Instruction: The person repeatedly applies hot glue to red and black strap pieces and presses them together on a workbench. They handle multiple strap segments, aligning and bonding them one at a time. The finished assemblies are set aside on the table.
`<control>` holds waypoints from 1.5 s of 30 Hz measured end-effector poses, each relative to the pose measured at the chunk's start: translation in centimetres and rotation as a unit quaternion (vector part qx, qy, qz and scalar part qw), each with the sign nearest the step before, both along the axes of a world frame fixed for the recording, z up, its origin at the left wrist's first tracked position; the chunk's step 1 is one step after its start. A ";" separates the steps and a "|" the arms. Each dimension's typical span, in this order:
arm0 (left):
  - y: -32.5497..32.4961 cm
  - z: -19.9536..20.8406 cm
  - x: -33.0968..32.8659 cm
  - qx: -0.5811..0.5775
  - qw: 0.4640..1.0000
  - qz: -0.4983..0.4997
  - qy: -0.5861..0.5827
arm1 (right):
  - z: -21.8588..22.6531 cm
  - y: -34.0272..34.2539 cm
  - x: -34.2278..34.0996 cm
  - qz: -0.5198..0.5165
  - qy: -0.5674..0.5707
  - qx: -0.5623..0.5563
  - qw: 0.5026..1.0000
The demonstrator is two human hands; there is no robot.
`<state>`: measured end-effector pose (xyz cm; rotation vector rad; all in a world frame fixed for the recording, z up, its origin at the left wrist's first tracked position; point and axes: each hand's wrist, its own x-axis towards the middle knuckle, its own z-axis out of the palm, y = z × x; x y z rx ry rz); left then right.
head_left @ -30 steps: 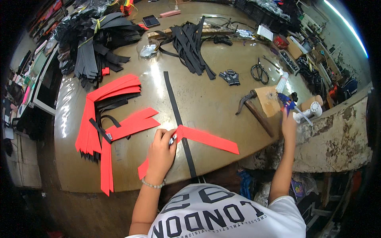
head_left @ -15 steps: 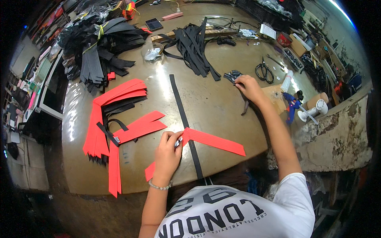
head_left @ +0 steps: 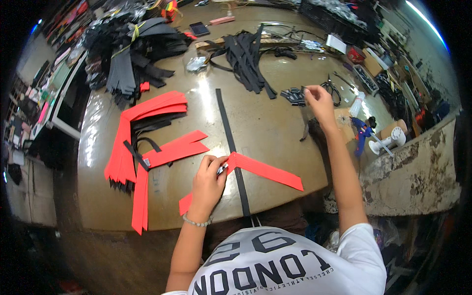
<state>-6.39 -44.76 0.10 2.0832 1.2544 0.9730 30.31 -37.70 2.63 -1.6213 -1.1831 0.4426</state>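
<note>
Tabletop (head_left: 275,130) beside the black strip (head_left: 227,128) is open; scissors (head_left: 338,93) (seemingly) crowd right hand (head_left: 319,103).

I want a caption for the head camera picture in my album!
Left hand on a bent red strap, right hand near small dark pieces.

Folded strip (head_left: 270,173) toward 4 o'clock: bright red, fine lengthwise lines. Strap (head_left: 225,118), 12 to 6: plain black. Tag (head_left: 222,169) near centre, toward 7: black-and-white. Strip stack (head_left: 117,152) at 9: same red; strips under it (head_left: 150,123), black. Strip bundle (head_left: 121,73) at 10: charcoal, ribbed, yellow tie (head_left: 136,32). Strap heap (head_left: 244,66) at 12: black. Patches (head_left: 293,97) at 2: black, whitish marks. Glue gun (head_left: 361,132) at 3: blue. Shirt (head_left: 290,248) at 5: white, dark lettering. Tabletop (head_left: 275,130): glossy olive-brown.
</note>
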 end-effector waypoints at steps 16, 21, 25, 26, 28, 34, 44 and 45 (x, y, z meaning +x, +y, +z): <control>-0.6 1.3 -0.3 0.000 1.000 0.014 0.017 | -3.1 -9.5 -18.3 0.200 -0.102 -0.016 0.974; -5.8 3.7 -3.0 0.042 0.987 -0.108 0.115 | -3.3 -9.1 -18.4 0.205 -0.091 -0.021 0.974; -7.9 2.3 -2.9 0.114 0.955 -0.169 0.214 | -3.2 -8.7 -18.2 0.205 -0.096 -0.042 0.973; -7.8 1.7 -2.8 0.118 0.955 -0.169 0.212 | -3.2 -8.7 -18.1 0.204 -0.087 -0.058 0.973; -7.6 0.9 -2.7 0.113 0.954 -0.172 0.217 | -3.3 -8.6 -18.0 0.197 -0.118 -0.045 0.972; -6.6 1.0 -3.0 0.117 0.956 -0.206 0.173 | -3.6 -8.5 -18.2 0.189 -0.141 -0.045 0.971; -7.5 2.1 -1.7 0.086 0.983 -0.120 0.109 | -3.4 -8.8 -17.8 0.206 -0.115 -0.075 0.969; -7.5 2.3 -1.6 0.076 0.984 -0.124 0.107 | -3.4 -8.8 -17.8 0.209 -0.115 -0.069 0.969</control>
